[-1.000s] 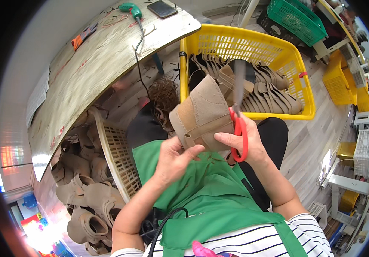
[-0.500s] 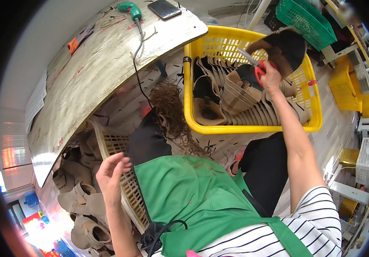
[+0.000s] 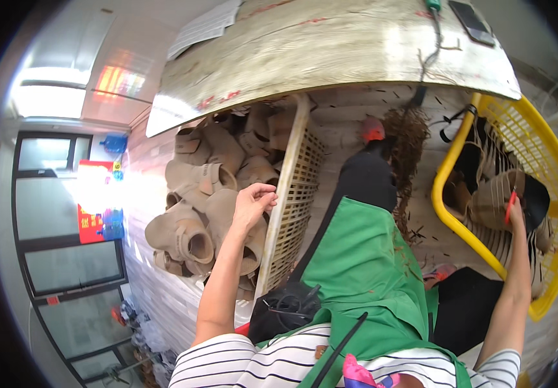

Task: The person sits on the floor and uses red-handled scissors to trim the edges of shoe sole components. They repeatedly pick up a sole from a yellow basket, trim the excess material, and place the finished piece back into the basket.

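My left hand (image 3: 253,205) is empty, its fingers loosely bent and apart, beside the rim of the cream slatted basket (image 3: 282,213). Beige shoe uppers (image 3: 188,233) lie in a loose heap around and beyond that hand. Over on the right, my right hand (image 3: 516,215) grips red-handled scissors (image 3: 510,205); their blades are hard to make out. It is above the yellow basket (image 3: 446,178), close to a beige upper with a dark lining (image 3: 493,194) that rests on nested rows of similar pieces.
A worn wooden table (image 3: 330,48) spans the top, bearing a phone (image 3: 471,22) and part of a green corded tool (image 3: 433,5). Brown trimmings (image 3: 408,149) hang by my black trouser leg. My green apron (image 3: 369,258) covers my lap.
The view has swung left, bringing the heap of uppers toward the middle. The dark-lined upper raised by my right hand is now down in the yellow basket. The scissors remain in that hand.
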Motion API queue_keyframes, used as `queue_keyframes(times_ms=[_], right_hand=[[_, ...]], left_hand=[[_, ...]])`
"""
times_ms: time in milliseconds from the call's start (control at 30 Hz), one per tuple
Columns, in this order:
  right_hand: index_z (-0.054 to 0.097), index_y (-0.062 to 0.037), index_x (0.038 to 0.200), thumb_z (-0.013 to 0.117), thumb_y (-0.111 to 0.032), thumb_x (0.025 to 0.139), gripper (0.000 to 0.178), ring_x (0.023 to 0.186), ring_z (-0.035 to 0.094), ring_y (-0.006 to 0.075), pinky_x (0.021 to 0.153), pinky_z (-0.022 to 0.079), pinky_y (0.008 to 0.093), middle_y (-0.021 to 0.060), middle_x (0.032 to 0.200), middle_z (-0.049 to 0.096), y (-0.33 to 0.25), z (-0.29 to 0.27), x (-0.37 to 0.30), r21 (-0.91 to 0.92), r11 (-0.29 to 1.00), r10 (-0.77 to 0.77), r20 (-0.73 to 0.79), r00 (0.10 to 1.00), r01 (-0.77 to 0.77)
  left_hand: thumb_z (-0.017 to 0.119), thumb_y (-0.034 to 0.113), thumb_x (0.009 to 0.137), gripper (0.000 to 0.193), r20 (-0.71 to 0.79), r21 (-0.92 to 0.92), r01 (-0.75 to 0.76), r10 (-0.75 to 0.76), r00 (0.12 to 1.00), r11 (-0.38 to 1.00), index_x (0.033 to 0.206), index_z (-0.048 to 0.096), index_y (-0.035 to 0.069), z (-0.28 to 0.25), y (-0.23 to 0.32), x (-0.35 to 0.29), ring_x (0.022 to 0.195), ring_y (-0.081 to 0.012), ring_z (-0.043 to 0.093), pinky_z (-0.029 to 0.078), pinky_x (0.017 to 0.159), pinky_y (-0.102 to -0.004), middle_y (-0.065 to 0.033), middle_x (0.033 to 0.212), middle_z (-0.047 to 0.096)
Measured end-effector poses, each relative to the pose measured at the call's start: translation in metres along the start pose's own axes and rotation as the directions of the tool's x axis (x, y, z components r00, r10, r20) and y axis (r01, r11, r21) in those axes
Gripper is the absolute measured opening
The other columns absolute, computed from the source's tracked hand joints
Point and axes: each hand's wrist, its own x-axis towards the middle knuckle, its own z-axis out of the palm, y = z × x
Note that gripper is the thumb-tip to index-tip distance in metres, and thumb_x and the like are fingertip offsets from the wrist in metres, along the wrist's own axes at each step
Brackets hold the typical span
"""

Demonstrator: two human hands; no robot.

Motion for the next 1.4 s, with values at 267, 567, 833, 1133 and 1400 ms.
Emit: queue_keyframes(times_ms=[267, 567, 833, 1133, 1400], right_hand=[[0.053, -0.0043, 0.112, 0.063, -0.012, 0.079, 0.035, 0.082, 0.059, 0.0202, 0.07, 0.045, 0.0314, 0.0107, 0.086, 0.058, -0.136, -0.051, -0.11, -0.164, 0.981, -0.14, -0.229, 0.963, 0.104], [0.056, -0.0021, 0.113, 0.066, 0.001, 0.081, 0.034, 0.093, 0.058, 0.0124, 0.084, 0.046, 0.0246, 0.0043, 0.099, 0.061, -0.197, -0.002, -0.213, 0.239, 0.93, -0.24, -0.187, 0.953, 0.281], [0.056, -0.0023, 0.108, 0.065, 0.001, 0.081, 0.029, 0.091, 0.06, 0.0125, 0.084, 0.048, 0.0259, 0.0057, 0.097, 0.063, -0.387, 0.056, -0.389, 0.55, 0.735, -0.413, -0.102, 0.905, 0.397], [0.049, -0.0036, 0.104, 0.077, -0.012, 0.078, 0.039, 0.078, 0.048, 0.0068, 0.074, 0.041, 0.021, -0.0028, 0.088, 0.052, -0.449, 0.069, -0.43, 0.737, 0.49, -0.435, -0.256, 0.863, 0.466], [0.044, -0.0118, 0.089, 0.068, -0.03, 0.084, 0.03, 0.061, 0.034, 0.009, 0.055, 0.029, 0.0247, -0.004, 0.073, 0.036, -0.378, 0.007, -0.417, 0.985, -0.108, -0.487, -0.168, 0.857, 0.132]], left_hand=[[0.074, 0.021, 0.072, 0.05, -0.628, 0.76, 0.362, 0.465, 0.624, 0.54, 0.112, 0.057, -0.004, -0.131, -0.048, 0.015, 0.1, -0.0359, 0.06, 0.049, 0.086, -0.041, -0.0246, 0.111, 0.061], [0.082, 0.022, 0.068, 0.032, -0.717, -0.048, 0.31, -0.249, 0.651, 0.949, 0.075, 0.06, 0.0, -0.171, -0.068, 0.055, 0.073, -0.0202, 0.059, 0.047, 0.067, -0.0315, -0.0128, 0.084, 0.062], [0.064, 0.011, 0.089, 0.016, -0.475, -0.454, -0.66, 0.464, 0.747, 0.598, 0.098, 0.056, 0.0, -0.038, 0.123, -0.045, 0.08, -0.0101, 0.055, 0.046, 0.072, -0.0265, -0.006, 0.095, 0.062], [0.064, 0.024, 0.091, 0.04, 0.336, -0.662, -0.358, 0.688, 0.643, 0.658, 0.119, 0.052, -0.003, 0.134, 0.185, -0.144, 0.097, -0.012, 0.055, 0.044, 0.086, -0.0264, -0.0085, 0.11, 0.06], [0.073, 0.02, 0.08, 0.065, 0.519, -0.511, -0.207, 0.491, 0.7, 0.835, 0.131, 0.041, -0.004, 0.148, 0.148, -0.11, 0.096, -0.0152, 0.055, 0.053, 0.074, -0.0312, -0.0123, 0.111, 0.055]])
